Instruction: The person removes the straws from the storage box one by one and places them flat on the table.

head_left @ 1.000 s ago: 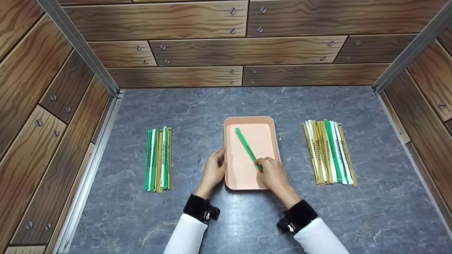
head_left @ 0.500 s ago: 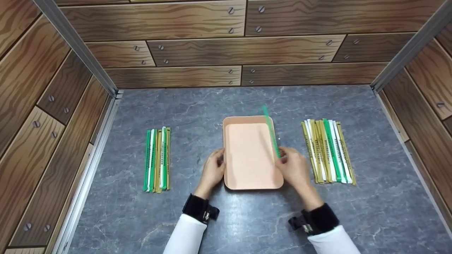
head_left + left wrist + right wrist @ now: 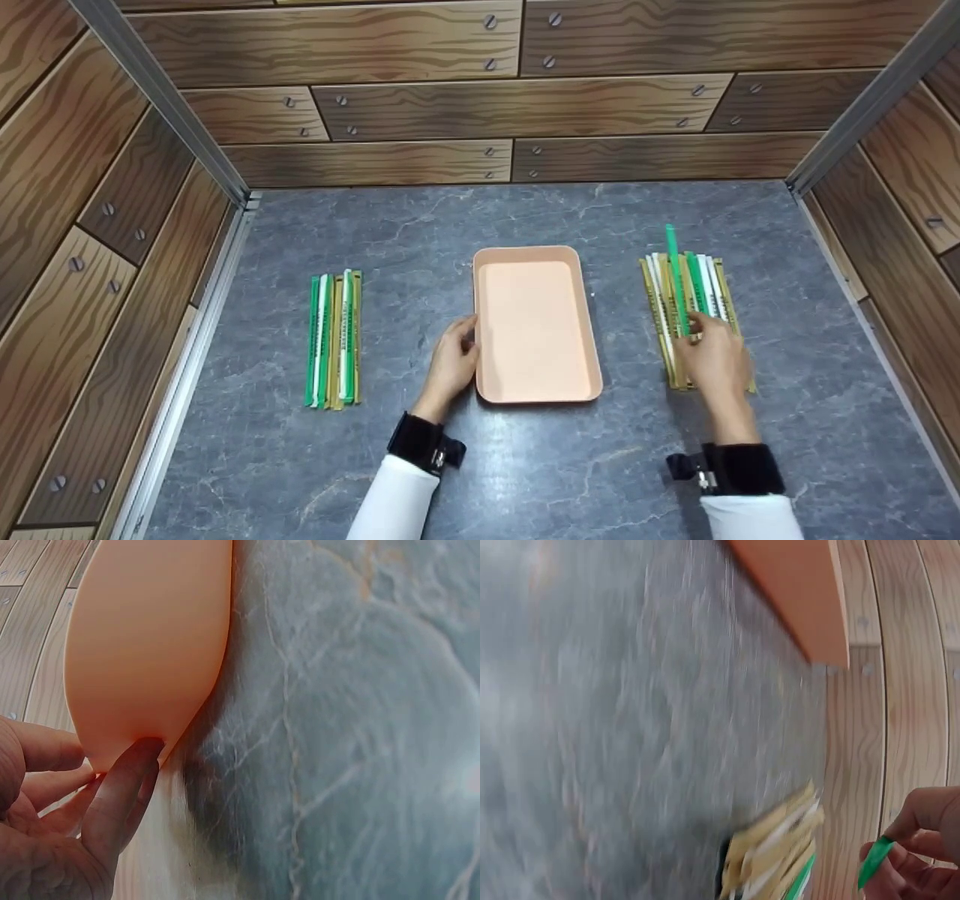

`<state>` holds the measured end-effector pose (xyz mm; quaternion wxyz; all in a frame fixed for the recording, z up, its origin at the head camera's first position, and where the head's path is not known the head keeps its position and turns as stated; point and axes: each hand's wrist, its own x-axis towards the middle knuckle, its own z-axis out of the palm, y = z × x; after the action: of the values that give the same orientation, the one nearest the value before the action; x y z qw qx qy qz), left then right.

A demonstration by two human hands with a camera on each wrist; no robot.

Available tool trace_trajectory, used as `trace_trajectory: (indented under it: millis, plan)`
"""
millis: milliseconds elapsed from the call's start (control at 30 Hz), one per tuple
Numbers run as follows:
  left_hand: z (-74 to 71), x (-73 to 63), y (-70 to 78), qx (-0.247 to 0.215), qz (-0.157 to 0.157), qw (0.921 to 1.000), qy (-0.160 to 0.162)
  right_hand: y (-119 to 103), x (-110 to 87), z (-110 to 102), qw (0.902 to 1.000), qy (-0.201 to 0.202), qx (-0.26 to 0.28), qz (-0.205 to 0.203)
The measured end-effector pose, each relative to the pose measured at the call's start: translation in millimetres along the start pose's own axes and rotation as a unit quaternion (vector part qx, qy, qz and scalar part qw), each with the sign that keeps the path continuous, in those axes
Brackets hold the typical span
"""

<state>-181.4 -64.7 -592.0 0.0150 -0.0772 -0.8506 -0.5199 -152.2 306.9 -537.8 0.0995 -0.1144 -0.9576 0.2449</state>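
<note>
My right hand (image 3: 716, 364) pinches the lower end of a long thin green paper-wrapped stick (image 3: 676, 274) with printed lettering. The stick points away from me, above the right-hand row of wrapped sticks (image 3: 660, 322), whose wrappers are gold, white and green. Only a short green end (image 3: 875, 862) of the held stick shows in the right wrist view. At the left side of the peach tray (image 3: 536, 387), my left hand (image 3: 454, 360) grips its edge. The left wrist view has the thumb and fingers (image 3: 124, 799) on the tray's outer wall (image 3: 150, 652). Nothing lies in the tray.
Another row of wrapped sticks (image 3: 321, 337), green, white and gold, lies left of the tray. Wood-patterned panels (image 3: 420, 112) enclose the grey marbled tabletop (image 3: 420, 217) at the back and both sides.
My right hand has lifted the green stick out of the tray and carried it right, over the right-hand row. My left hand has stayed at the tray's edge.
</note>
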Motion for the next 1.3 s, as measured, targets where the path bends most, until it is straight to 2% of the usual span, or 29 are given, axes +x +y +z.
trace_trajectory:
  millis: [200,333,567,833,1000,1133,1300]
  plan:
    - [-0.1,0.2,-0.3,0.008,0.000,1.0000,0.000,23,7.2,-10,0.9956,-0.043,-0.024,0.080]
    - [-0.5,0.1,-0.4,0.006,0.001,1.0000,0.001,34,10.5,-10,0.9910,-0.068,-0.040,0.108]
    - [-1.7,-0.1,-0.4,0.004,-0.004,1.0000,-0.003,40,16.4,-4,0.9881,-0.091,-0.073,0.100]
    - [-1.6,-1.0,-1.7,0.014,-0.008,0.9998,-0.008,41,24.2,-2,0.9835,-0.125,-0.083,0.100]
    - [-3.1,-1.0,-1.8,0.018,-0.024,0.9994,-0.020,36,23.7,-2,0.9856,-0.114,-0.072,0.102]
    - [-6.0,-1.9,-1.2,0.026,-0.036,0.9985,-0.031,27,18.0,2,0.9936,-0.066,-0.060,0.069]
    - [-16.2,-2.3,0.0,0.046,-0.039,0.9977,-0.031,13,14.1,4,0.9980,-0.008,-0.051,-0.037]
